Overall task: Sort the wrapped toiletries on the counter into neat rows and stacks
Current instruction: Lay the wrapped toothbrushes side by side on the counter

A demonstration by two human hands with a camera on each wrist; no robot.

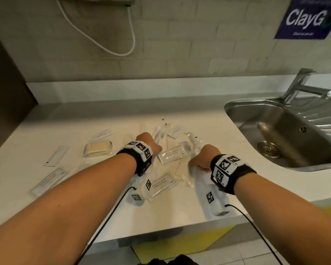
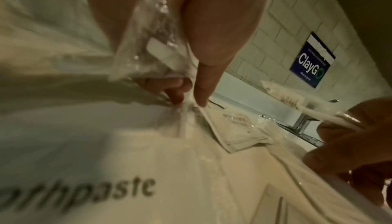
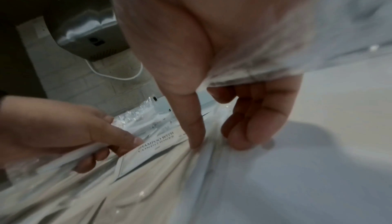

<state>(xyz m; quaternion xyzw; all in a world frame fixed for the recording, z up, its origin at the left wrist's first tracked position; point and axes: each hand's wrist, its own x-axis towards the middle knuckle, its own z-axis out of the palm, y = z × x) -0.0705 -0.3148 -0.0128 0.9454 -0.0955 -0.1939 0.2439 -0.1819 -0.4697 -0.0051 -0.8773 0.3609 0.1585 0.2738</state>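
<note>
- Nearest the counter point(image 1: 36, 134) edge, a shampoo with conditioner sachet point(image 1: 161, 186) lies flat between the two forearms, partly covered by the left wrist rig.
- Right hand point(image 1: 203, 158): thumb and curled fingers point(image 3: 250, 127) are bunched on a clear plastic wrapper point(image 3: 148, 185). The wrist view is smeary, so what's inside that wrapper is anyone's guess.
- Left hand point(image 1: 148, 142): thumb and fingertips point(image 2: 176, 92) pinch a clear packet point(image 2: 152, 43) with something white inside. Too blurred to name. A big out-of-focus pack right under the camera reads "...thpaste", the rest is cut off.
- Between the hands sits a second white sachet point(image 1: 171, 155), lettering unreadable from the head cam.
- Off to the left, well apart: a long sachet point(image 1: 48, 181), a slim white stick pack point(image 1: 55, 155), and a wrapped soap bar point(image 1: 97, 148) with a small packet point(image 1: 102, 134) just behind it.
- Behind the hands, a jumble of clear wrappers point(image 1: 172, 132), overlapping, can't count them.
- Far right, a steel sink point(image 1: 275, 131) and tap point(image 1: 302, 83), cut off by the frame edge.
</note>
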